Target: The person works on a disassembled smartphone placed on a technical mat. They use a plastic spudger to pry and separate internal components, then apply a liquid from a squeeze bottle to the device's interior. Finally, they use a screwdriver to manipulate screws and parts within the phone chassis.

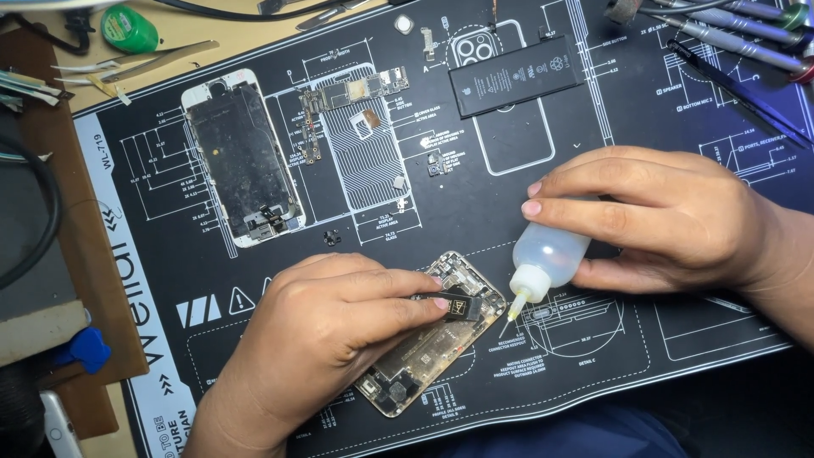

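Opened gold phone frame (424,352) lies near-centre on my black repair mat (644,93) | my left hand (326,326) pinches a small black tool (454,305) against it | my right hand (661,216) grips a translucent squeeze bottle (547,263), nozzle just beside the frame | black battery (517,75) far, white screen assembly (242,157) far left.

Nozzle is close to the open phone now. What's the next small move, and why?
Probably tilt the translucent squeeze bottle in the right hand a little further, so its yellowish needle tip reaches the edge of the opened gold phone chassis. The tip hangs just beside the frame, not touching, while the left hand pins a small black tool onto the chassis.
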